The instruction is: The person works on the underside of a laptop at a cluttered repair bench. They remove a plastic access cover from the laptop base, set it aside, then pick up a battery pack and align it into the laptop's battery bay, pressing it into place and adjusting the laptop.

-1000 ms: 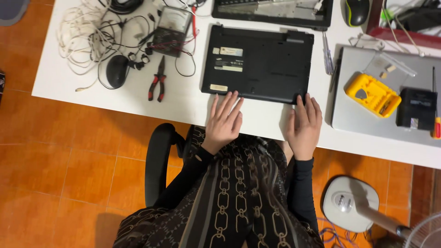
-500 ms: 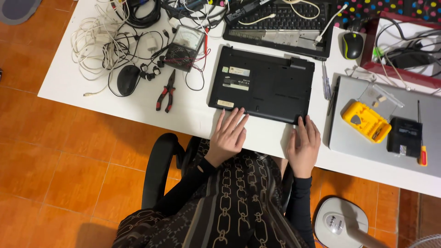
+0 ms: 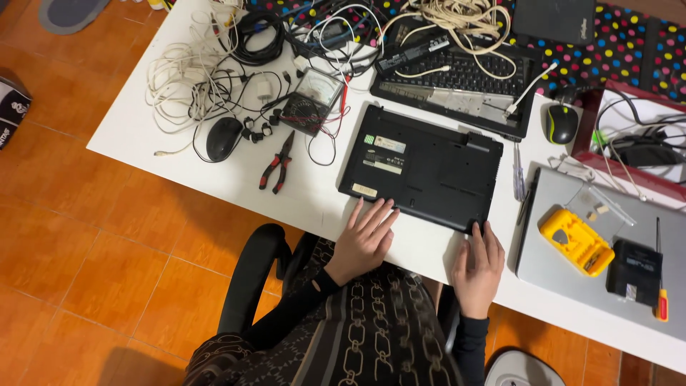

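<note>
Here my left hand (image 3: 366, 239) lies flat with fingers spread on the near edge of the black plastic laptop (image 3: 421, 166), turned underside up at the white table's (image 3: 143, 121) near edge. My right hand (image 3: 480, 270) rests open at its near right corner, gripping nothing. I judge I'm steadying it; opening the base would call for a screwdriver.

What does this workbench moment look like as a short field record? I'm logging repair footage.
setting: white table over an orange tiled floor
left hand: flat, fingers on the near edge of the upturned black laptop
right hand: flat on the table, fingertips at the laptop's near right corner
left of laptop: red-handled pliers, black mouse, analog meter
right of laptop: grey laptop bearing a yellow case
</note>
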